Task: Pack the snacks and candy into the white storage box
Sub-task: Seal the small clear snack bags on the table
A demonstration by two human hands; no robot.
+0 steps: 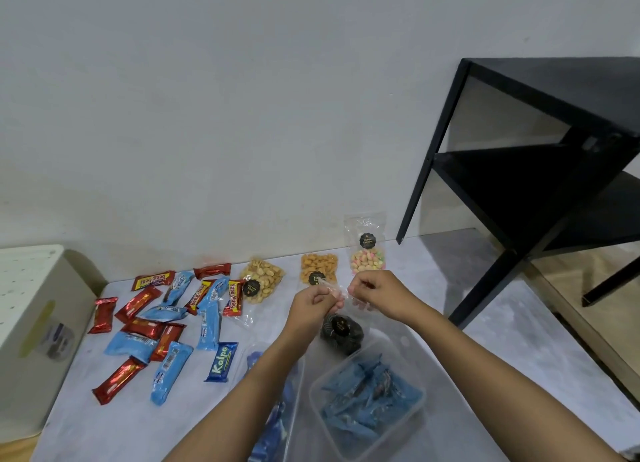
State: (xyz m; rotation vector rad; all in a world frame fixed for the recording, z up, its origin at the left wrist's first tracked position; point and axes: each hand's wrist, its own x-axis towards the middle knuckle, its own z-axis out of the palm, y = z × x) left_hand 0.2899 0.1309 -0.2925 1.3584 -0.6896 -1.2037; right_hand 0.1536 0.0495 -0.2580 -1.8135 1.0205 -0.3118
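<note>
Pale mat by white wall, black shelf, left hand and right hand pinching, apparently, clear bag

my left forearm hides part of the clear tub below my grip; its blue packets run off the bottom edge. the black label under my pinching fingers is too small to read.

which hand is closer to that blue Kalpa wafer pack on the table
Left. The left hand is up and to the right of the Kalpa pack, pinching a clear bag of dark snacks. The right hand pinches the same bag farther right.
</note>
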